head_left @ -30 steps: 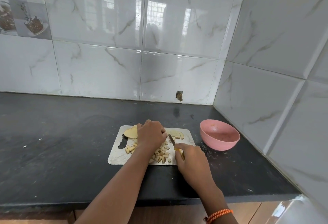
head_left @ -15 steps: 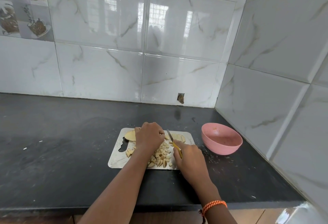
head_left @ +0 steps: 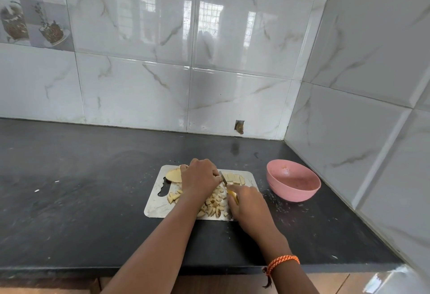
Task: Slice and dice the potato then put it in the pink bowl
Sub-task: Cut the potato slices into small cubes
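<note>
We see bright, even daylight — window glare on the glossy wall tiles (head_left: 204, 26) — soft shadows, and wide-angle bending at the edges.

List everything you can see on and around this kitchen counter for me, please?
counter: one, black, runs along the tiled walls into a corner
cutting board: one, silvery, on the counter at the middle
diced potato: many small pieces, pale yellow, on the board between the hands
potato slices: a few, pale yellow, at the board's far right
potato piece: one larger, pale yellow, at the board's far left
pink bowl: one, pink, on the counter right of the board
knife: one, yellow handle, blade over the board
wristband: one, orange, on the right wrist
left hand: curled over potato on the board
right hand: grips the knife
</note>
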Motion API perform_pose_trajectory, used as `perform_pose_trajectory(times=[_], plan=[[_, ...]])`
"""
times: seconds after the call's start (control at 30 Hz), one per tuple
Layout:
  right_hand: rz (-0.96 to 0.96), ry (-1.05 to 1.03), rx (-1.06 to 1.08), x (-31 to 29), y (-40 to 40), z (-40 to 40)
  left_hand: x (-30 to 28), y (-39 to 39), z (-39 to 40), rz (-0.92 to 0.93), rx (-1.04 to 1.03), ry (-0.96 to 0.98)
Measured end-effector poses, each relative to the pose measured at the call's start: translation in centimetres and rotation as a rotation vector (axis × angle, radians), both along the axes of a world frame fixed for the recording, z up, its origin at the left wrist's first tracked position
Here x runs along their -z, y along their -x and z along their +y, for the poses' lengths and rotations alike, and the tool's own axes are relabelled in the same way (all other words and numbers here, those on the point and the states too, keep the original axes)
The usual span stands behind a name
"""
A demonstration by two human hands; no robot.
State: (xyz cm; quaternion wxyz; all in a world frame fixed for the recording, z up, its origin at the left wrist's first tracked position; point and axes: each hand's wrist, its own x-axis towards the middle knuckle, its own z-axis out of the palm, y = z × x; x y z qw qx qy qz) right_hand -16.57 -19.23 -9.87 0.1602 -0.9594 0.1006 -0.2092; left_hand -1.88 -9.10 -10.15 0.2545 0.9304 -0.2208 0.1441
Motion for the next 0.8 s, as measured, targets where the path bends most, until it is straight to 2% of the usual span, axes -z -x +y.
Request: perform_pose_trajectory(times=[0.43,0.57,0.73,0.8], plan=[[-0.119,-0.091,-0.029,0.7,3.2,-0.6,-0.6,0.2,0.4,0.010,0.048,0.001],[-0.213,-0.099,0.070,0.3,3.3,-2.2,-0.6,-0.2,0.4,0.007,0.087,0.018],[-0.146,0.012,0.214,-0.1,2.9,-3.9,-0.6,-0.3,0.3,-0.008,0.186,0.033],[-0.093,0.040,0.242,0.0,2.5,-3.9,-0.4,-0.3,0.4,0.016,0.246,-0.033]])
